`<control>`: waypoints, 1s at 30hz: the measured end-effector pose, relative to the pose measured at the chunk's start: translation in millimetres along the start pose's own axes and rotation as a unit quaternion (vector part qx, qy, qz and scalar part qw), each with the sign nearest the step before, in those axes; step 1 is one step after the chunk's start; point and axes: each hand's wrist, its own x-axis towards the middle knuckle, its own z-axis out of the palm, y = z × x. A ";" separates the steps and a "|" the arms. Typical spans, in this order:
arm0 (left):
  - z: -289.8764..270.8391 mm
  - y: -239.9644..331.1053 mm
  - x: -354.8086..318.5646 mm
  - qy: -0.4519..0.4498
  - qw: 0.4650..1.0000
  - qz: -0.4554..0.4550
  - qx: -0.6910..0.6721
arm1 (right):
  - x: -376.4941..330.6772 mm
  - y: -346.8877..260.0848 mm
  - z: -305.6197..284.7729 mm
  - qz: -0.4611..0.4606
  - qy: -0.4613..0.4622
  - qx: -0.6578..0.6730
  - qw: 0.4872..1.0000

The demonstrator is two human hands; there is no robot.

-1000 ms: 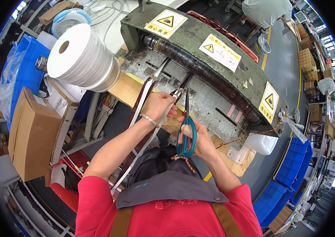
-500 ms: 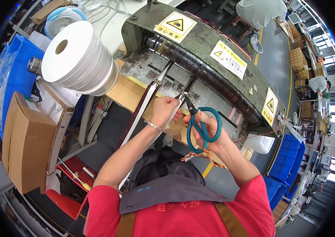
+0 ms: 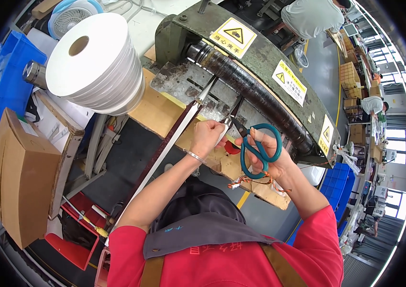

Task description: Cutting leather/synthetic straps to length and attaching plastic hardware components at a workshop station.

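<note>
My left hand (image 3: 208, 137) is closed in a pinch on a white strip (image 3: 223, 130) just in front of the machine's metal plate. My right hand (image 3: 273, 152) grips scissors with teal looped handles (image 3: 245, 155); their dark blades point toward the strip by my left fingers, and their tips are hard to make out. Orange cord and a whitish scrap hang from the handles. Left of my left hand, a dark red and white band (image 3: 170, 135) runs from a narrow metal guide (image 3: 206, 92) down past my left forearm. A dark strip (image 3: 236, 106) reaches toward the roller (image 3: 255, 83).
The green machine frame (image 3: 265, 52) with yellow warning labels spans the far side. A large white roll (image 3: 93, 62) stands at left, beside a cardboard box (image 3: 26, 177) and blue bin (image 3: 14, 91). Blue crates (image 3: 332, 191) are at right. A person (image 3: 310, 19) sits beyond the machine.
The scissors and my right hand have moved slightly right, away from my left hand. My left hand has shifted a little right, still pinching. The whole view has tilted somewhat.
</note>
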 end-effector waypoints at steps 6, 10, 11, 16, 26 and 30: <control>-2.7 -4.9 0.5 -0.009 1.000 0.027 0.001 | 4.1 -2.4 11.9 0.028 0.072 0.008 0.997; -3.7 -6.3 -0.3 -0.006 0.999 0.029 -0.022 | 11.0 10.3 17.1 -0.015 0.100 -0.023 0.995; -3.4 -6.4 -0.9 -0.001 0.999 0.033 -0.031 | 11.7 10.7 17.2 -0.034 0.107 -0.036 0.993; -4.0 -10.1 -1.6 -0.014 0.998 0.060 -0.021 | 23.3 -1.5 8.6 -0.088 0.130 -0.044 0.987; -1.2 -17.4 5.2 0.002 0.997 0.075 -0.027 | 24.7 13.3 16.2 -0.145 0.175 -0.101 0.968; -1.1 -14.3 5.1 0.000 0.997 0.075 -0.019 | 30.6 5.5 16.1 -0.128 0.172 -0.090 0.973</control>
